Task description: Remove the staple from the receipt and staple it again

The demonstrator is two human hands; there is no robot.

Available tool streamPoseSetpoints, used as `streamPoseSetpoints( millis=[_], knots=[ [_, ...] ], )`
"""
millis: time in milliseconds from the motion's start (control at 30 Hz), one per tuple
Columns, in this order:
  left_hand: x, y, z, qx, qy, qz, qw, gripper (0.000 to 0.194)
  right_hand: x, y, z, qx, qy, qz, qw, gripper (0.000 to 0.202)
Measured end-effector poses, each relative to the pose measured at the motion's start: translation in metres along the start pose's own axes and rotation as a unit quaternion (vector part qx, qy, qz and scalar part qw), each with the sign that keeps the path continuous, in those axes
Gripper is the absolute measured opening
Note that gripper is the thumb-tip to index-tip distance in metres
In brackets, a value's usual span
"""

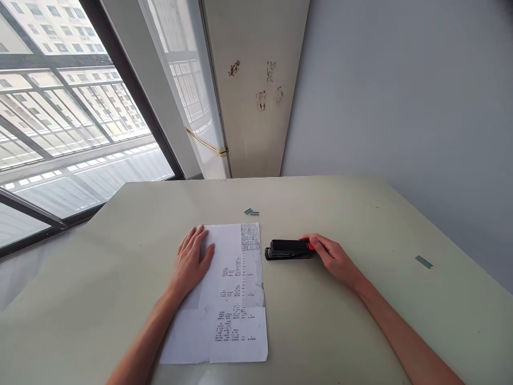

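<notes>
White printed paper [236, 299] lies on the pale table, its text upside down. My left hand [193, 262] rests flat on its upper left part, fingers spread, holding nothing. Just right of the paper's top right edge is a black stapler [289, 248] with a red part at its rear end, lying sideways with its front end toward the paper. The fingers of my right hand [331, 256] are closed on the stapler's rear end.
Small strips of staples [251, 212] lie beyond the paper. Another staple strip [424, 262] is at the far right of the table [340, 331]. A window stands at the left, and a wall [401, 96] borders the right side.
</notes>
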State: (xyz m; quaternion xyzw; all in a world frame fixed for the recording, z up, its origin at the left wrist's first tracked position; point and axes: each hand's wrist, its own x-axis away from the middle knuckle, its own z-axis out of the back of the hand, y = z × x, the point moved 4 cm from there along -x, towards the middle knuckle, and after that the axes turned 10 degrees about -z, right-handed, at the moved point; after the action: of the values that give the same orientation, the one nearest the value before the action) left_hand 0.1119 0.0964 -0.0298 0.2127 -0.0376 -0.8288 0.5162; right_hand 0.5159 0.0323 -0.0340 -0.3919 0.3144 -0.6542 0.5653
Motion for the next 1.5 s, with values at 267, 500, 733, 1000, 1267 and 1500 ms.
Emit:
streamPoseSetpoints(
  millis=[267, 500, 733, 1000, 1267, 1500],
  knots=[
    [0.000, 0.000, 0.002, 0.006, 0.003, -0.001, 1.000, 0.053, -0.001, 0.000, -0.004, -0.015, -0.006, 0.010, 1.000, 0.054],
    [0.000, -0.002, -0.001, 0.006, 0.000, 0.002, 1.000, 0.053, 0.002, -0.004, -0.006, -0.003, 0.005, 0.019, 1.000, 0.053],
    [-0.001, 0.000, -0.001, 0.011, -0.008, 0.004, 1.000, 0.056, 0.005, -0.010, -0.006, 0.014, 0.018, 0.036, 0.999, 0.049],
    [-0.001, -0.001, -0.002, 0.008, -0.004, 0.001, 1.000, 0.055, 0.006, -0.009, -0.010, 0.029, 0.038, 0.046, 0.998, 0.049],
    [-0.002, 0.001, -0.001, 0.008, -0.008, -0.001, 1.000, 0.054, 0.005, -0.004, -0.014, 0.013, 0.047, 0.044, 0.998, 0.050],
    [0.000, 0.002, 0.000, 0.013, -0.008, -0.004, 1.000, 0.054, 0.008, -0.004, -0.013, 0.027, 0.036, 0.047, 0.998, 0.048]
  ],
)
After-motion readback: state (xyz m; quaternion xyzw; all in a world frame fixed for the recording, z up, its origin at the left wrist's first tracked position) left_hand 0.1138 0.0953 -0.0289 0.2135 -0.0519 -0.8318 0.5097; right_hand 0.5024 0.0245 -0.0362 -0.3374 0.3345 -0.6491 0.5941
